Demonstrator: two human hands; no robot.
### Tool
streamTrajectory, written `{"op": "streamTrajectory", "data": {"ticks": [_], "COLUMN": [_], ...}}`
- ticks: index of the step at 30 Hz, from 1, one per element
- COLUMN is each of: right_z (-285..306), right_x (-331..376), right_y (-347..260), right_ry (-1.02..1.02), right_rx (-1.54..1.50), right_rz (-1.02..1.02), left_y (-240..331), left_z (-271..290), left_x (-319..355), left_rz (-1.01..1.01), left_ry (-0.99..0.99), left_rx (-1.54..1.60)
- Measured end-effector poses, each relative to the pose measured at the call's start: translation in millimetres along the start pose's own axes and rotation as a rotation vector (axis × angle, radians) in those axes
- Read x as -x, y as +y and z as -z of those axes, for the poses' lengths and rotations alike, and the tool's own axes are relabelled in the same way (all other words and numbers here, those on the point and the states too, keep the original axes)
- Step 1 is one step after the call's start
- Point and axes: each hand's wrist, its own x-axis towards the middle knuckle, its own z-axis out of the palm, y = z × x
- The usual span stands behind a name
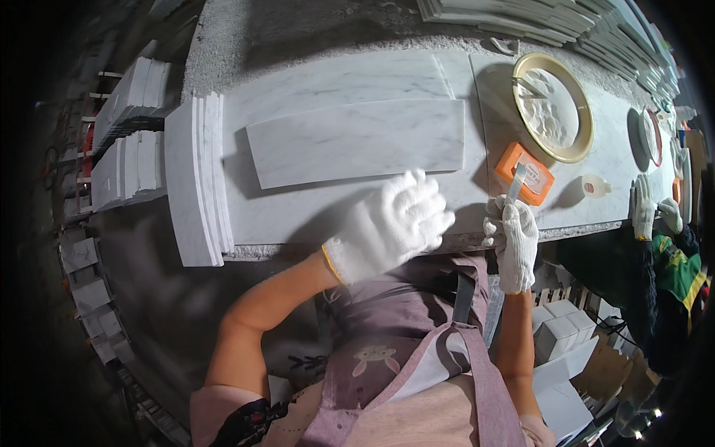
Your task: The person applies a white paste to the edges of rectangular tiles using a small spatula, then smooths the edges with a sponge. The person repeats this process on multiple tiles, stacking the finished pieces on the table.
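Note:
A long grey-veined white marble slab (357, 141) lies on larger pale slabs on the bench. My left hand (398, 223), in a white knit glove, hovers by the slab's near edge with its fingers loosely extended, holding nothing visible. My right hand (515, 242), gloved too, is closed around a small scraper (516, 183) whose flat metal blade points away from me. Behind the blade sits an orange box (511, 159) with a pale label. Beyond it stands a cream-rimmed bowl (583, 112) of white paste or powder, with a flat tool (529, 88) inside.
A small whitish bottle (596, 186) is right of the box. Upright marble strips (197, 179) line the bench's left end, with more stacks (130, 167) beyond. Slabs are piled (514, 21) at the back. At far right, a co-worker's gloved hands (644, 205) are near another bowl (652, 135).

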Motion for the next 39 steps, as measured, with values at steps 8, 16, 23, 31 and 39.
{"op": "streamTrajectory", "data": {"ticks": [8,16,23,31,39], "right_z": [-2.3,17.3,23.6,21.8,6.8], "right_x": [6.4,-3.7,-7.7,21.3,33.0], "right_y": [-4.9,10.3,18.1,-0.8,-20.3], "right_ry": [-0.083,-0.114,-0.185,-0.462,-0.629], "right_rx": [-0.114,0.049,-0.079,-0.394,-0.001], "right_rz": [-0.009,0.020,0.010,-0.025,0.166], "left_y": [-67.4,-63.0,-58.6,-26.9,10.2], "left_z": [31.7,56.7,86.6,137.0,78.1], "left_x": [-43.3,-89.0,-79.8,-75.7,-48.5], "left_rz": [0.398,0.707,0.697,0.899,1.267], "left_ry": [-0.159,-0.528,-0.548,-0.203,0.385], "left_rx": [-0.432,-0.374,0.022,0.399,1.287]}}
